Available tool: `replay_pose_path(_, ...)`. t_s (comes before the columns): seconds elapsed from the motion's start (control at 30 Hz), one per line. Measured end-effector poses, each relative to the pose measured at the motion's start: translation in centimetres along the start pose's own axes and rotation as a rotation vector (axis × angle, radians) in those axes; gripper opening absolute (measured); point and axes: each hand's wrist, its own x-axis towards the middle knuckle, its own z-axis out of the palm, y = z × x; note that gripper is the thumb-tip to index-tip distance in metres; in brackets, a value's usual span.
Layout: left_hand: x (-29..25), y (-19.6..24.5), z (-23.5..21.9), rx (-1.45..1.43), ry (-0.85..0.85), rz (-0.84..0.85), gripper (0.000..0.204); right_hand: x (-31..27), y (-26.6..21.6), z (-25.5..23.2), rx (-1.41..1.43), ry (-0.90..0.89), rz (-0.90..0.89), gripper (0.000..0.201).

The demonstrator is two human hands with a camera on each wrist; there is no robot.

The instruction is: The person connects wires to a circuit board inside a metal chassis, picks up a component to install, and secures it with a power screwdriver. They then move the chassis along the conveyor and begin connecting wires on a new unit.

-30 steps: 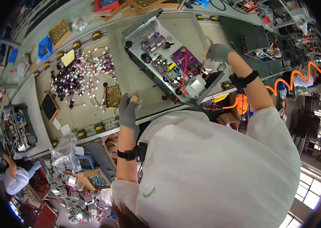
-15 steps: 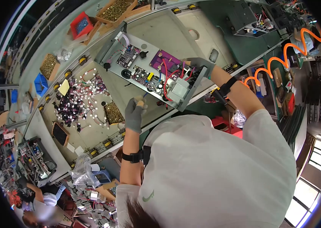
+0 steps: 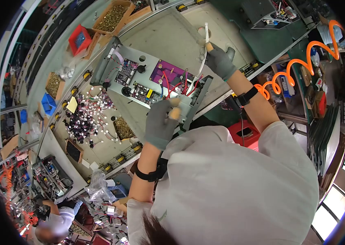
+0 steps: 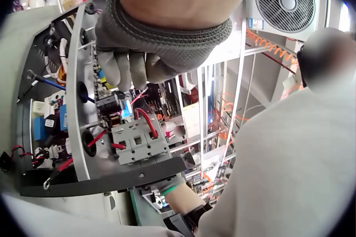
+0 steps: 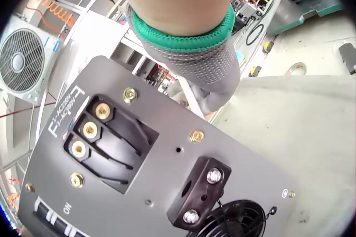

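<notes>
An open-topped machine chassis (image 3: 137, 61) carries circuit boards, with a purple board (image 3: 166, 72) and red wires near its right end. My right hand (image 3: 221, 61), in a grey glove with bare fingertips, pinches a white cable (image 3: 203, 61) beyond the chassis's right end. The cable stands up past the fingers and runs back down towards the chassis. My gloved left hand (image 3: 160, 122) is over the near side, fingers loosely bent beside a grey block (image 3: 186, 107); nothing shows between them. In the right wrist view the dark end panel (image 5: 167, 153) has brass terminals and hides some of the fingers.
Loose wire connectors (image 3: 84, 118) lie heaped left of the chassis, beside a box of brass parts (image 3: 123, 128). Bins of small parts, one of them red (image 3: 79, 40), line the far side. An orange coiled hose (image 3: 292, 67) hangs at the right. A tape roll (image 5: 296, 69) lies on the bench.
My right hand has gone from the chassis's right end out beyond it, now with the white cable. My left hand has moved up and right onto the grey block's side. The chassis appears further left.
</notes>
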Motion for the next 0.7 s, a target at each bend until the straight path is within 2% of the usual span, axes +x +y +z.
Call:
replay_pose_path(0.03,0.8,0.9,0.8,0.337,-0.079,0.182,0.035,0.5,-0.2,-0.6,0.010,0.000,0.000,0.036)
replay_pose_path(0.07,1.4,1.6,1.6,0.671,-0.161,0.365,0.043,0.9,-0.6,-1.5,0.026,-0.126,-0.056,0.037)
replay_pose_path(0.1,1.8,2.3,2.6,0.676,-0.165,0.365,0.043,1.0,-1.0,-2.3,0.038,-0.252,-0.112,0.037)
replay_pose_path(0.13,2.1,2.9,3.6,0.771,-0.237,0.308,0.047,1.0,-1.6,-2.8,-0.042,-0.236,-0.033,0.033)
replay_pose_path(0.17,2.4,3.4,4.5,0.864,-0.310,0.251,0.051,1.1,-1.3,-2.9,-0.038,-0.233,-0.033,0.033)
replay_pose_path(0.23,2.8,2.7,6.0,0.966,-0.305,0.231,0.047,1.2,-0.1,-2.7,-1.000,-0.051,-0.114,0.031)
replay_pose_path(0.27,2.8,2.3,6.3,0.932,-0.311,0.172,0.044,0.9,-0.2,-2.5,-1.178,-0.104,-0.005,0.030)
replay_pose_path(0.3,2.8,2.1,6.4,0.899,-0.316,0.112,0.042,0.7,0.7,-3.1,-1.172,-0.105,-0.005,0.030)
replay_pose_path(0.43,1.5,2.6,3.8,0.799,-0.364,0.132,0.038,-0.2,2.9,-3.9,-1.295,-0.187,0.151,0.031)
replay_pose_path(0.5,-0.3,2.2,2.1,0.743,-0.402,0.181,0.034,-0.4,3.7,-3.5,-1.294,-0.534,0.140,0.030)
replay_pose_path(0.57,-2.0,2.0,0.7,0.738,-0.411,0.160,0.029,-1.4,5.3,-3.0,-1.216,-0.539,0.173,0.028)
replay_pose_path(0.63,-2.9,1.7,0.2,0.736,-0.417,0.139,0.025,-2.0,5.9,-1.3,-1.112,-0.746,0.338,0.025)
replay_pose_path(0.67,-3.2,1.5,0.2,0.743,-0.377,0.111,0.024,-2.4,7.7,-1.9,-1.093,-0.762,0.277,0.024)
replay_pose_path(0.7,-3.4,1.4,0.2,0.751,-0.334,0.083,0.024,-2.6,8.4,-1.8,-1.080,-0.762,0.291,0.024)
